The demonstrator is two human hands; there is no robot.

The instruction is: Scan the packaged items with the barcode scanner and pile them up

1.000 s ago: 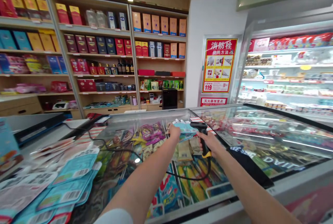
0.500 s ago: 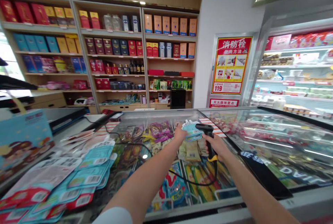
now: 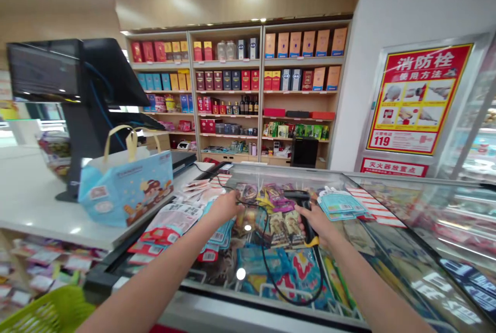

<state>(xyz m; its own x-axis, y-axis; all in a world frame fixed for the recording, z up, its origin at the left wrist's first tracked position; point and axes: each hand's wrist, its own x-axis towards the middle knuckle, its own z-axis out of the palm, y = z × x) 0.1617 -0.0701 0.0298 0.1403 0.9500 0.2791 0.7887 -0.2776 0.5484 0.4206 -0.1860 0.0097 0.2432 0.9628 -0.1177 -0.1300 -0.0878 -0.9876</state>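
Right hand is wrapped round a black scanner over the freezer; left hand is by the left pouches, can't tell if it's gripping; blue pouches lie right of the scanner; wall poster says 消防栓使用方法, 119; sign below: 灭火器放置点

Glass-topped freezer with blue-and-white packets and, farther left, red-and-white pouches (rather overlapping) on top.

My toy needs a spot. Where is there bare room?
On the white counter, left of the blue bag and screen stand. Also on the freezer glass, between the right arm and striped strips. Crowded: around the left arm, where packets pile up.
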